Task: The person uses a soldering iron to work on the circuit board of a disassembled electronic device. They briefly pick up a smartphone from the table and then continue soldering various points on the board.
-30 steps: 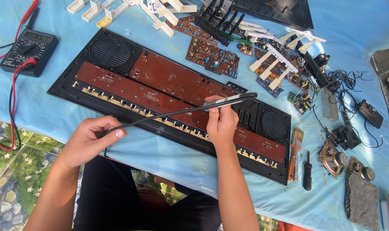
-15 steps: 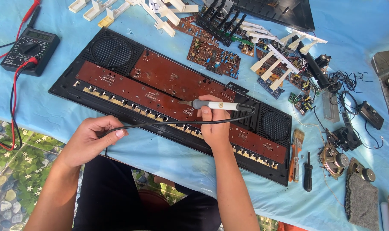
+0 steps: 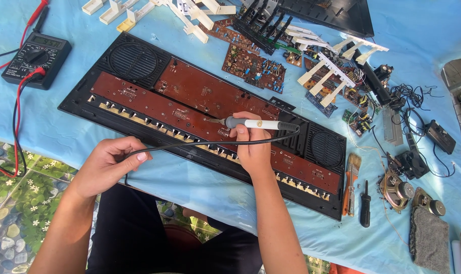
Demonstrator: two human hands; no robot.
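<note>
The right hand (image 3: 252,147) grips a white-handled soldering iron with a grey collar (image 3: 251,123), fingers clenched round the handle, its metal tip pointing toward nine o'clock and resting on the long reddish-brown circuit board (image 3: 190,104) inside the black plastic keyboard shell (image 3: 139,63). The iron's thin black cord (image 3: 200,143) loops back to the left hand (image 3: 106,165), which pinches it at the table's near edge, at eight o'clock from the iron. A black multimeter with red leads (image 3: 35,58) sits at ten o'clock on the light blue tablecloth (image 3: 433,30)
</note>
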